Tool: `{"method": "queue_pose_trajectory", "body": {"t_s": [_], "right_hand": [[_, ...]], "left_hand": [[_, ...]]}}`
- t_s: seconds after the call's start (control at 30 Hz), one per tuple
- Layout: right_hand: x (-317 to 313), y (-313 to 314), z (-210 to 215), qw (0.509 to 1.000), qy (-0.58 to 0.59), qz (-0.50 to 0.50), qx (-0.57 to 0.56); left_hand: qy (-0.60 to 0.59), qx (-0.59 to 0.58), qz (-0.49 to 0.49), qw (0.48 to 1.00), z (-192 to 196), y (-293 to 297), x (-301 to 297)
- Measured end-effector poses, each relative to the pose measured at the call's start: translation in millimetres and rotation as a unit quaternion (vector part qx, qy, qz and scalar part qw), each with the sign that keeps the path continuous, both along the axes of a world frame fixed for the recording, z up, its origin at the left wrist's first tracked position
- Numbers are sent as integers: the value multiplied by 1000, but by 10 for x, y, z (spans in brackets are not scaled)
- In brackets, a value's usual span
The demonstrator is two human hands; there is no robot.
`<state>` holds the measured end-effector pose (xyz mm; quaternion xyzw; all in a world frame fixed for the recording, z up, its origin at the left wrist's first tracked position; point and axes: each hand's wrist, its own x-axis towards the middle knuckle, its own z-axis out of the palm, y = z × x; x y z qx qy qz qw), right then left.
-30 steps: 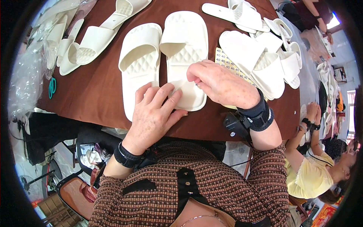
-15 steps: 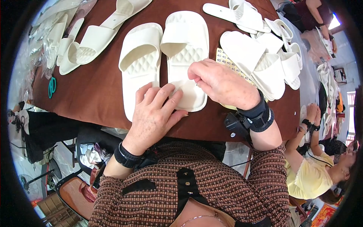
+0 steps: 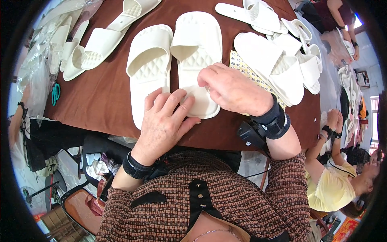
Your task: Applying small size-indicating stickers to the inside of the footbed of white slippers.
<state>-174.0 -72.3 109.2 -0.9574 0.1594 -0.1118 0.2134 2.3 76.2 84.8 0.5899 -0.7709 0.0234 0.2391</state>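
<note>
Two white slide sandals lie side by side on a brown table (image 3: 100,101). My left hand (image 3: 163,121) rests flat with fingers spread on the heel end of the left sandal (image 3: 150,56), its fingertips reaching onto the right sandal (image 3: 197,52). On the right sandal's heel part sits my right hand (image 3: 231,88), fingers curled down at its sole. Whether it pinches something small there I cannot tell. Both wrists wear black bands.
More white sandals (image 3: 278,64) are piled at the right, over a yellow sheet of small stickers (image 3: 246,70). Other sandals (image 3: 100,44) and clear bags lie at the left, with green scissors (image 3: 55,93). A person in yellow (image 3: 342,181) sits at the right.
Almost nothing differs; my right hand has shifted slightly on the right sandal's heel, my left hand stays put.
</note>
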Motion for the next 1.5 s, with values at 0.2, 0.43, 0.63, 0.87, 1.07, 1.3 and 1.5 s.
{"method": "queue_pose_trajectory", "body": {"t_s": [0.2, 0.43, 0.63, 0.87, 1.07, 1.3, 1.5], "right_hand": [[-72, -83, 28, 996, -34, -19, 75], [-39, -53, 17, 998, -26, 20, 54], [-19, -37, -32, 999, -16, 17, 28], [1, -7, -51, 999, -25, 19, 3], [10, -18, -48, 999, -25, 21, 18], [-35, -107, 22, 993, -51, 8, 110], [43, -106, -5, 960, -121, -47, 249]], "left_hand": [[1, -4, 0, 1000, -13, 8, 1], [-1, 0, 0, 1000, -18, 8, 6], [2, 3, -1, 1000, -22, 8, 13], [2, 5, -4, 1000, -11, 14, 18], [1, 5, -2, 1000, -14, 11, 15], [5, 14, 9, 1000, 12, 11, 4], [6, 9, 6, 1000, 19, 2, -2]]}}
